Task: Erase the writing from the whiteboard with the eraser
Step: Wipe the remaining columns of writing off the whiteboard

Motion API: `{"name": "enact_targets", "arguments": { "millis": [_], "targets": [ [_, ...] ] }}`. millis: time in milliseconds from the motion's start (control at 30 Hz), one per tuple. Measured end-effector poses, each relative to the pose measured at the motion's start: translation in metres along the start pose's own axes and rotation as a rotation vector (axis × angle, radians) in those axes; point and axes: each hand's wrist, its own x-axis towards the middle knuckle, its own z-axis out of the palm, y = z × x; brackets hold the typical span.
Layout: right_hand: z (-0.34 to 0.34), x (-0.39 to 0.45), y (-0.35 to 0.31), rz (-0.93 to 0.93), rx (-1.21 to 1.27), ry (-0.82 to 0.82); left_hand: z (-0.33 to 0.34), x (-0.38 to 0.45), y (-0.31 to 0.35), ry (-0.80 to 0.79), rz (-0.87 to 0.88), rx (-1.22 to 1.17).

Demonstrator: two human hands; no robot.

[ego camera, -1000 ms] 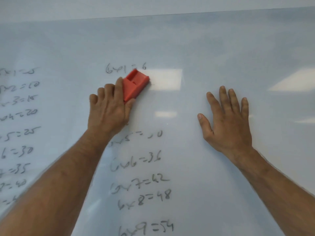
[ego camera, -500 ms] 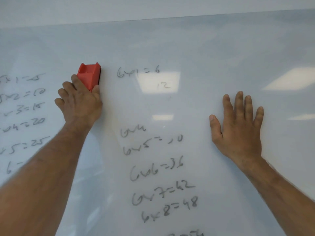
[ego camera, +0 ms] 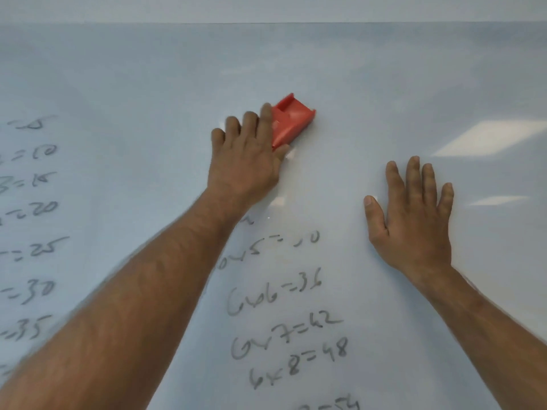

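Observation:
A whiteboard (ego camera: pixel 384 78) fills the view. My left hand (ego camera: pixel 247 159) presses a red eraser (ego camera: pixel 291 121) flat against the board near the upper middle, the eraser angled up and to the right past my fingers. Below it runs a column of dark handwritten sums (ego camera: pixel 284 321), from a partly smudged "6x5" line down to "6x8=48" and a cut-off line at the bottom. A second column of sums (ego camera: pixel 35 208) shows at the left edge. My right hand (ego camera: pixel 414 214) lies flat on the board with fingers spread, to the right of the sums.
The board's top edge (ego camera: pixel 266 22) runs across the view with pale wall above it. Bright reflections of ceiling lights (ego camera: pixel 485 137) lie on the board's right side.
My left hand swept the eraser from left of the "6x1=6" line to the right across it; that line and the "12" beneath it are gone. The right hand stays flat.

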Motion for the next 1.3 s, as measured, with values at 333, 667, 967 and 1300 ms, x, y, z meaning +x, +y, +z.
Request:
{"name": "enact_targets", "arguments": {
  "millis": [333,667,967,1300],
  "targets": [
    [-0.001,-0.001,0.004,-0.031,0.048,0.026,-0.006,-0.087,0.019,-0.033,0.48,0.099],
    [0.002,-0.003,0.007,-0.034,0.045,0.027,-0.013,-0.043,-0.085,-0.048,-0.181,0.095],
    [0.003,-0.003,0.007,-0.051,0.042,0.059,-0.012,-0.131,0.001,-0.056,0.159,-0.057],
    [0.004,-0.002,0.008,-0.065,0.034,0.063,-0.007,-0.24,0.039,-0.091,0.597,-0.037]
  ]
}}
